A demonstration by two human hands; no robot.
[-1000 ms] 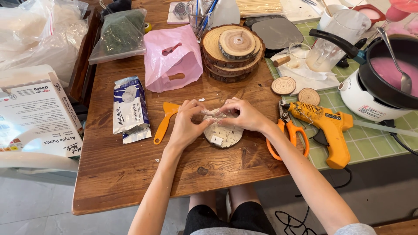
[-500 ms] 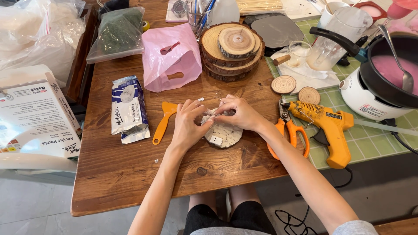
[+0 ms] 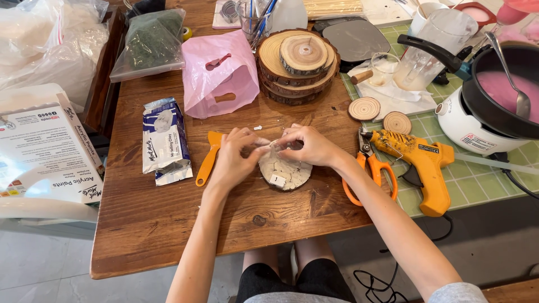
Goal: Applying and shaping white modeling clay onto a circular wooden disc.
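Knotty wooden table [image 3: 168, 224]; both hands [image 3: 278, 151] pinch small pale piece above clay-covered round disc [image 3: 286, 171].

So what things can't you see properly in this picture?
- What the left hand and right hand pinch: head view, fingers cover it.
- Top of the white-coated disc: head view, hidden by both hands.
- The pink pot: head view, cut off by the right edge.
- The orange scraper: head view, partly under the left hand.
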